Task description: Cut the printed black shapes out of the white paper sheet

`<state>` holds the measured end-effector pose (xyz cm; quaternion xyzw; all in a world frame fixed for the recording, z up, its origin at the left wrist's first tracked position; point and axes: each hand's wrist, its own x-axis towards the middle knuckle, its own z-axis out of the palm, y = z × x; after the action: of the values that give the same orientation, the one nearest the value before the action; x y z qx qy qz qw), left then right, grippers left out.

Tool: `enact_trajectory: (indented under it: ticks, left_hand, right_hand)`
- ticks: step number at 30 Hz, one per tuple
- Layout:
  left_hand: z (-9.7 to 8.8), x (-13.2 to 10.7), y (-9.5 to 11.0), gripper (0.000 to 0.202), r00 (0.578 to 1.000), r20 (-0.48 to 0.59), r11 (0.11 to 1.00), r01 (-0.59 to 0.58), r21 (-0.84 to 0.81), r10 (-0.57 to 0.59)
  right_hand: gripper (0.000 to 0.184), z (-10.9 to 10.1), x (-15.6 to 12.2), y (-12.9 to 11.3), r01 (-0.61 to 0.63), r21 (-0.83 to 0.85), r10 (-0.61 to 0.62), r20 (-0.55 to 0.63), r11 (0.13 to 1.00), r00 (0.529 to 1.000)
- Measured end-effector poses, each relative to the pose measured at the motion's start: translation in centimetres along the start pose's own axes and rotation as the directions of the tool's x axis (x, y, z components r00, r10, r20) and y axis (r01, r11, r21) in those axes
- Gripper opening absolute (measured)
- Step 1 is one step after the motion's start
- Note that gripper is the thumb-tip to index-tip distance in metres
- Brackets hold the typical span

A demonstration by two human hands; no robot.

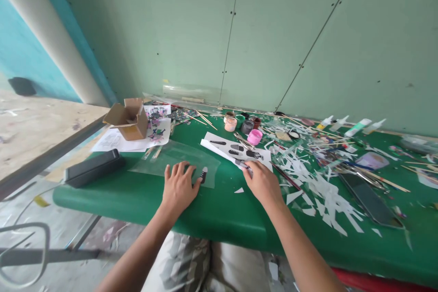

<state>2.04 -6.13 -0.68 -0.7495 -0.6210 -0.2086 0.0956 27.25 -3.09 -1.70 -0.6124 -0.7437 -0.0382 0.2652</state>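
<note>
My left hand [179, 186] lies with its fingers spread on a clear plastic sheet [160, 157] on the green tabletop. Beside its thumb is a small black-and-white paper cutout [204, 175]. My right hand [263, 181] is closed on the near edge of a printed paper sheet [263, 152], which shows several dark shapes and curls up along its front edge. The right fingertips are partly hidden, so whether they hold anything besides the paper cannot be made out. A small white paper scrap [239, 190] lies between the hands.
Paint jars [254, 137] stand behind the printed sheet. White paper offcuts [325, 196], a phone [369, 200] and glue bottles [357, 127] are to the right. An open cardboard box [137, 125] and a long grey case [94, 167] sit at left. A green wall [191, 23] rises behind.
</note>
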Motion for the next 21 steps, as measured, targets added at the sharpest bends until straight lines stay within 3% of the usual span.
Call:
enact_trajectory:
  ticks: [3, 7, 12, 15, 17, 19, 21]
  left_hand:
    - [-0.4, -1.0, -1.1, 0.033, 0.999, -0.002, 0.999, 0.039, 0.028, -0.039]
    - [-1.3, -2.9, -3.7, 0.051, 0.995, 0.068, 0.997, -0.07, -0.023, 0.071]
    - [-3.0, -4.5, -7.3, 0.034, 0.992, 0.041, 0.991, -0.116, -0.069, 0.119]
    - [-3.8, -4.8, -9.1, 0.029, 0.989, -0.068, 0.98, -0.142, -0.139, 0.134]
    - [-4.2, -4.7, -10.0, 0.026, 0.974, -0.209, 0.981, -0.118, -0.154, 0.084]
    - [-4.6, -4.5, -10.6, 0.021, 0.912, -0.409, 0.99, -0.023, -0.138, -0.036]
    - [-5.3, -4.0, -10.6, 0.018, 0.809, -0.562, 0.983, 0.102, -0.154, -0.172]
  right_hand:
    - [0.021, -0.2, -0.4, 0.4, 0.055, 0.008, -0.055, 0.086, 0.998, 0.995]
    - [0.021, -0.5, -1.3, 0.9, 0.141, 0.095, -0.151, 0.117, 0.985, 0.982]
    - [0.021, -0.7, -2.0, 1.0, 0.162, 0.218, -0.189, 0.11, 0.962, 0.976]
    - [0.021, -0.8, -2.1, 0.9, 0.164, 0.248, -0.198, 0.118, 0.955, 0.973]
    - [0.02, -0.8, -2.0, 0.9, 0.162, 0.252, -0.197, 0.122, 0.954, 0.973]
    - [0.02, -0.9, -2.0, 0.9, 0.16, 0.258, -0.197, 0.127, 0.953, 0.972]
    - [0.019, -1.1, -1.9, 0.8, 0.16, 0.269, -0.203, 0.141, 0.95, 0.969]
